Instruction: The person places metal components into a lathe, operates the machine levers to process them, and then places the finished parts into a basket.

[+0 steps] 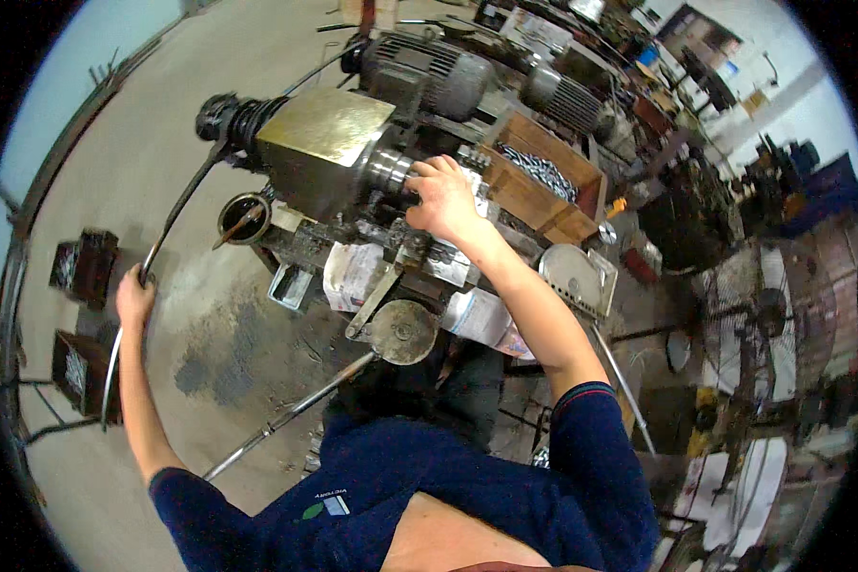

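1. Looking down, we see a bare concrete floor, grey and stained dark near the machine, spreading left toward a pale wall; a cluttered workshop fills the right side.
2. At centre we note a small lathe-like machine with a brass-coloured box head and two grey motors behind it.
3. A wooden crate sits just right of the machine; its striped contents are hard to make out.
4. Our left hand is closed around a long curved metal lever that runs up to the machine.
5. Our right hand curls over the steel spindle beside the head; whatever it grips is hidden beneath the fingers.
6. Items far right blur together.
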Demonstrator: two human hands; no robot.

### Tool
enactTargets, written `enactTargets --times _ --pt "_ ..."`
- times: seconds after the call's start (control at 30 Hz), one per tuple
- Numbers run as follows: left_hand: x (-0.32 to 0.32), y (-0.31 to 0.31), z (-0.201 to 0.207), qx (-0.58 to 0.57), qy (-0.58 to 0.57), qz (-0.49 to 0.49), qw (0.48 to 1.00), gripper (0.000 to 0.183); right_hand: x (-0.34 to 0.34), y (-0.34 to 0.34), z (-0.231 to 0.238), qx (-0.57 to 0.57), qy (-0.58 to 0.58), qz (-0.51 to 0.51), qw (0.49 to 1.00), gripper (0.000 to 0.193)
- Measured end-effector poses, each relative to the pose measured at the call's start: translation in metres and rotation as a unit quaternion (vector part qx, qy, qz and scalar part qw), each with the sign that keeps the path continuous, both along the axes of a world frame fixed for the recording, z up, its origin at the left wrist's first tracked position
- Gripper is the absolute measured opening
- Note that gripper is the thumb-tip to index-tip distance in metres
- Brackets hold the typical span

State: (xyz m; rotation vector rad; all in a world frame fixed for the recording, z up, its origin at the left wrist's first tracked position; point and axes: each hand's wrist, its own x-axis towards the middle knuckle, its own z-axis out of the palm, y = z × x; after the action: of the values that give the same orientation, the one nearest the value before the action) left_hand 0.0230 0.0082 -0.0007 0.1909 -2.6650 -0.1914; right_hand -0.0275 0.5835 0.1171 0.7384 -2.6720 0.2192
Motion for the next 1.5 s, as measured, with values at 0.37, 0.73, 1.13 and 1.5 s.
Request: enactTargets --times 0.37,0.73,1.13,1.5 --pt "-0.032 0.215 -0.192 0.100 -0.302 -0.094 0.943 0.036 0.170 0.171 -0.005 -0.129 -0.051 -0.203 0.969 0.037" --pt "-0.053 0.213 -0.118 -0.048 -0.303 -0.129 0.943 0.028 0.344 0.345 -0.090 -0.026 -0.226 -0.643 0.731 0.056" --pt "0.093 0.263 0.024 0.319 -0.480 -0.296 0.762 0.039 0.475 0.301 -0.158 0.000 -0.198 -0.699 0.687 0.028" --pt "0.136 0.324 0.007 0.191 -0.511 -0.318 0.776 0.022 0.471 0.157 -0.163 -0.222 -0.224 -0.654 0.687 0.032"
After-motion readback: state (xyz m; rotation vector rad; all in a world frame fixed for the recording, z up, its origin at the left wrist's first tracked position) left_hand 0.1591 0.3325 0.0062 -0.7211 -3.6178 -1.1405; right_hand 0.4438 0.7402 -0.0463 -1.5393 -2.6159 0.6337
